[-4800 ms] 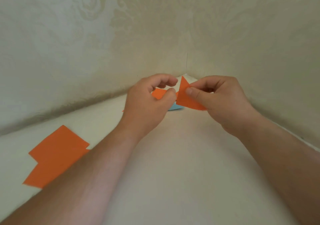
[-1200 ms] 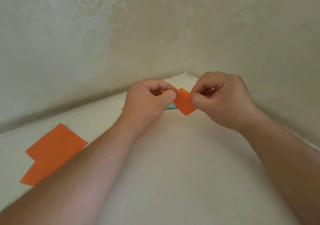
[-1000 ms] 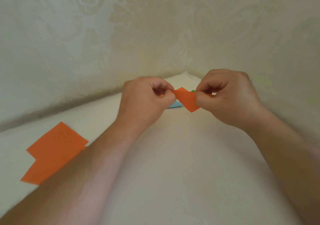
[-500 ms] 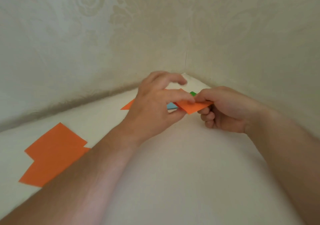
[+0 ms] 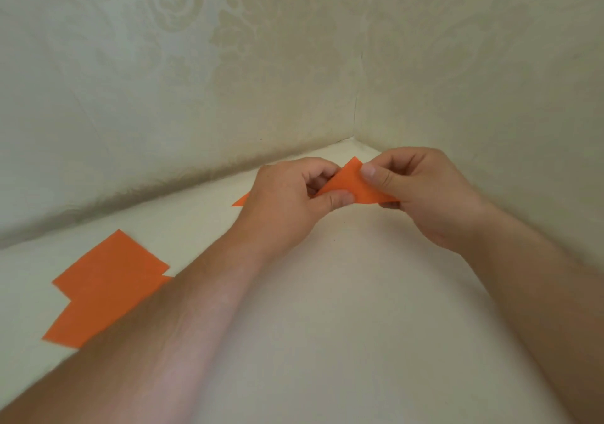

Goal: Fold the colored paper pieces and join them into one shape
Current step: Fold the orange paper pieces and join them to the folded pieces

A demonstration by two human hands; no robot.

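Both hands up w/ one folded orange piece [image 5: 354, 186] between them, held just above the pale surface [image 5: 327, 325] and close to the far corner where the two patterned walls [image 5: 196, 80] meet. Left hand [image 5: 287, 204] pinches the piece's lower left edge, thumb on the near face, the other fingers curled behind it. Right hand [image 5: 421, 194] pinches the upper right side, thumb tip flat on the near face right by the top point, the rest of the fingers curled behind; can't see their tips. The piece looks like a triangle-ish shape, top point up, long bottom edge running off toward the right under the right hand.

Room to move: far side is tight, walls close in behind and to the right of the hands. Near side has lots of open surface btwn the two forearms. Left wall edge runs diagonally, far right to near left.

Other paper: two flat orange sheets [image 5: 104, 289] overlapping on the surface at near left, near corner tucked under the left forearm, not touching the wall. A small orange corner [image 5: 240, 200] pokes out from behind the left hand, lying on the surface; can't tell how big that one is.

Containers: can't make out any here, everything's loose on the surface.
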